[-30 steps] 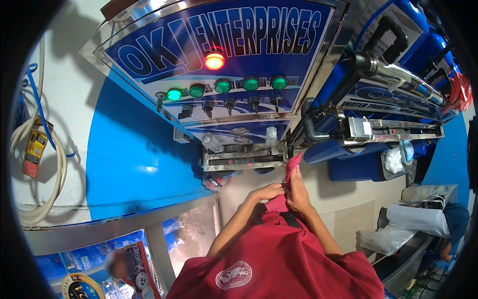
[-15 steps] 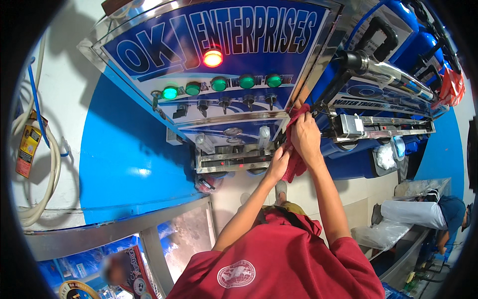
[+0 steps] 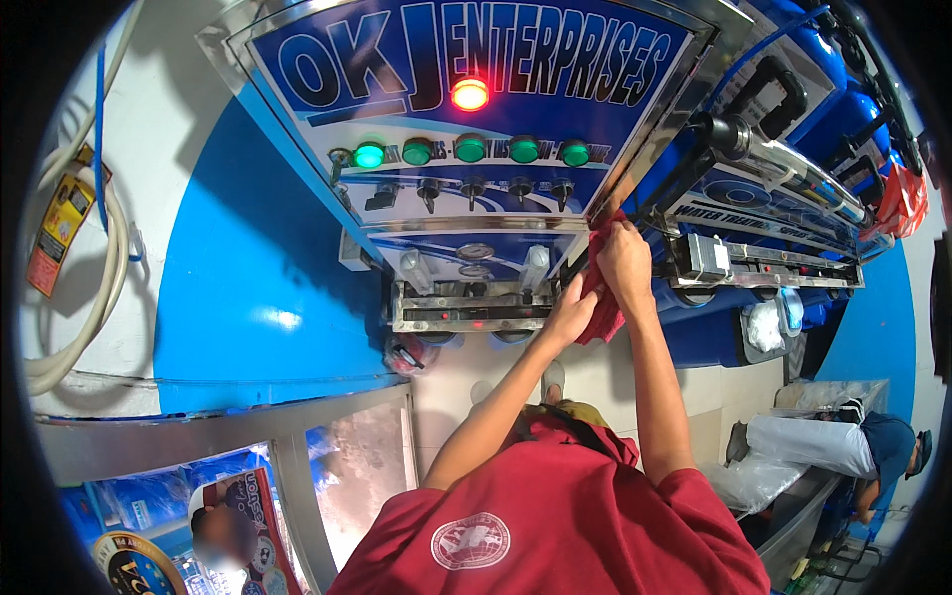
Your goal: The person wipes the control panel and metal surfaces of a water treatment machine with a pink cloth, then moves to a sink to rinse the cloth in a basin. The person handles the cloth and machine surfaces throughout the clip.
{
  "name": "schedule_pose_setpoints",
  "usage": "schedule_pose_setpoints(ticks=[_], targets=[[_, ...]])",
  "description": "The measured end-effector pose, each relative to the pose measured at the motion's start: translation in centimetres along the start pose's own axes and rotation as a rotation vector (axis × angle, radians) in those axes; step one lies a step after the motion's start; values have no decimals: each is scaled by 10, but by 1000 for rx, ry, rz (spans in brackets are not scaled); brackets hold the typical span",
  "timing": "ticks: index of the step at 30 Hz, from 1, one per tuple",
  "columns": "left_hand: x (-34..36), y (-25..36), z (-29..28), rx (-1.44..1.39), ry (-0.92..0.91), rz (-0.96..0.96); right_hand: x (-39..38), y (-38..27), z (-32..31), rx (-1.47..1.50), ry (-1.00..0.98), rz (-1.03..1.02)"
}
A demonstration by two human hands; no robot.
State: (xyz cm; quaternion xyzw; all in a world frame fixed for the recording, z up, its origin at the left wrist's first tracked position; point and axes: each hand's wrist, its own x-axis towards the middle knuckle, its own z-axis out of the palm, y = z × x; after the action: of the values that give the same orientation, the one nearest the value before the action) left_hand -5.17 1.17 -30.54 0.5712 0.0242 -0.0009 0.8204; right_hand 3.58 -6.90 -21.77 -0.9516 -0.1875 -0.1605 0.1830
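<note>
A dark red cloth (image 3: pixel 607 322) hangs bunched at the right edge of a blue control panel (image 3: pixel 337 203) with a metal frame. My right hand (image 3: pixel 625 263) grips the cloth's upper part, pressed close to the frame's lower right corner. Lower and to the left, my left hand (image 3: pixel 573 315) is closed on the cloth's edge; part of its fingers is hidden by the fabric. Along the panel run several round green indicator lights (image 3: pixel 470 149), a lit red lamp (image 3: pixel 470 95) above them and a row of switches (image 3: pixel 473 190) below.
To the right stands filter equipment with a steel tube (image 3: pixel 793 164) and blue tanks. A metal-framed glass door (image 3: pixel 288 466) is at the lower left. Pale hose (image 3: pixel 104 307) hangs on the left wall. Another person (image 3: pixel 843 446) bends over at the far right.
The panel and its surroundings have shifted slightly right in view. Both hands have moved a little to the right, still holding the cloth, which is more bunched up.
</note>
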Motion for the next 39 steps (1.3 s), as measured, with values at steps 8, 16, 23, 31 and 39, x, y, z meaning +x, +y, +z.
schedule_pose_setpoints(ticks=[8,16,23,31,39], targets=[[-27,24,12,295,0,7,-19,11,-32,258,-8,183],[-38,29,17,211,-55,-7,-20,6,-11,-29,-70,-12],[-30,44,14,258,-35,-60,-7,3,1,24,-45,24],[-19,33,5,14,-159,-214,-5,-1,-5,81,-52,91],[-13,33,-4,-337,-43,-231,-3,15,-13,211,-19,159]])
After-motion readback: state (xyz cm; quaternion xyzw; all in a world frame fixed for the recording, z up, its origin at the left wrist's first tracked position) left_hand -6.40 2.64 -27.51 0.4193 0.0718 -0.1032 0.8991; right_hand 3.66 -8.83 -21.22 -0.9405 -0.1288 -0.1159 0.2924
